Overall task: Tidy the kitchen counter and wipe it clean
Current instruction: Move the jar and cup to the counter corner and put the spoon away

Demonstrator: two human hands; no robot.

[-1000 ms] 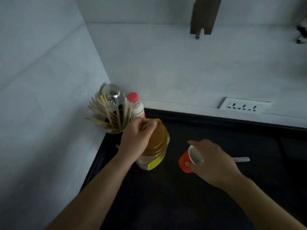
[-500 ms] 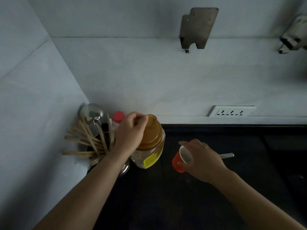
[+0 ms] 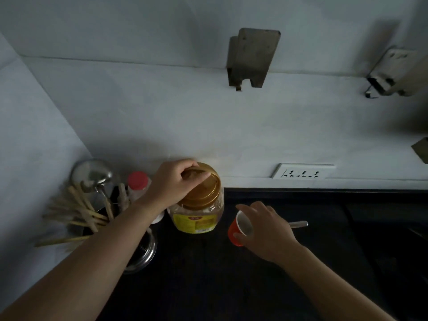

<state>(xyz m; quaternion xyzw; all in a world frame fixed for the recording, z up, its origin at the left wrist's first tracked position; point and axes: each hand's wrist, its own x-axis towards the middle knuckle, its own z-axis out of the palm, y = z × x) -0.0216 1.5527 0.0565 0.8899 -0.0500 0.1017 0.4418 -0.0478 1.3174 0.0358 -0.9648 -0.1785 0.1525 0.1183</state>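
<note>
While your left hand (image 3: 172,185) clamps the gold screw lid of the clear plastic jar (image 3: 199,205) standing by the back wall on the black counter (image 3: 208,286), your right hand (image 3: 264,228) pinches the light, crushable orange paper cup (image 3: 238,229) beside it, so lift the likely heavy, slick jar by its body.

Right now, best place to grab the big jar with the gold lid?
Take the jar by its gold lid, from above. The lid is wide, round and ribbed, and the jar stands upright with its top clear. The left hand already has its grip there; utensils crowd its left side.
</note>
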